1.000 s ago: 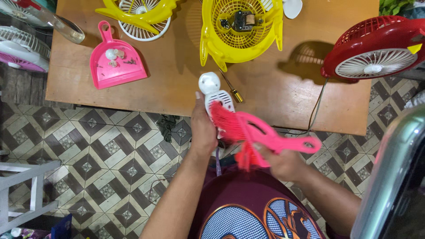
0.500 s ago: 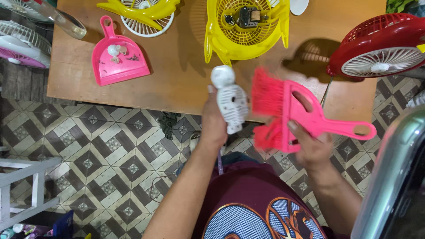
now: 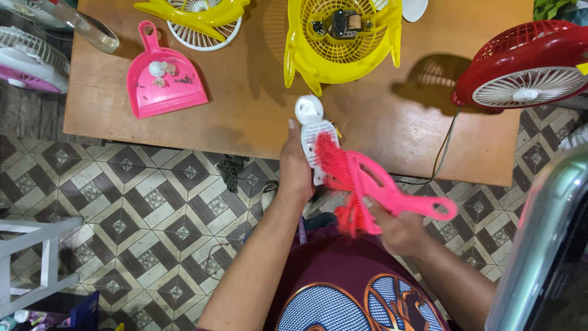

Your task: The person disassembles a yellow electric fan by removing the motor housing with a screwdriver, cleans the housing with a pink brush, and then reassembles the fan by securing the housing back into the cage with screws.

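**White plastic fan part brushed over the table edge**

White plastic fan part [image 3: 314, 138], with a round knob at its far end and a ribbed body below, sat upright in the left hand [image 3: 295, 168], just past the near edge of the wooden table [image 3: 245, 110]. The left hand was closed around the part's lower half, thumb along its side. The right hand [image 3: 398, 230] was clamped on the handle of a pink brush [image 3: 373, 184], and the brush's bristles touched the right side of the white part. Both hands were held above the patterned floor tiles [image 3: 141, 202], in front of the person's maroon shirt [image 3: 343, 276].

On the table, a pink dustpan [image 3: 162, 79] lay to the left with a few small white pieces and dark bits in it. Beyond it rested a yellow fan piece over a white grille [image 3: 196, 15]. Straight ahead of the white part stood a yellow fan housing [image 3: 343, 46] with its motor exposed in the middle. A red fan [image 3: 527, 64] stood at the table's right end, a thin cable running from it over the table edge. Another fan, white and pink [image 3: 27, 61], sat off the table's left side.
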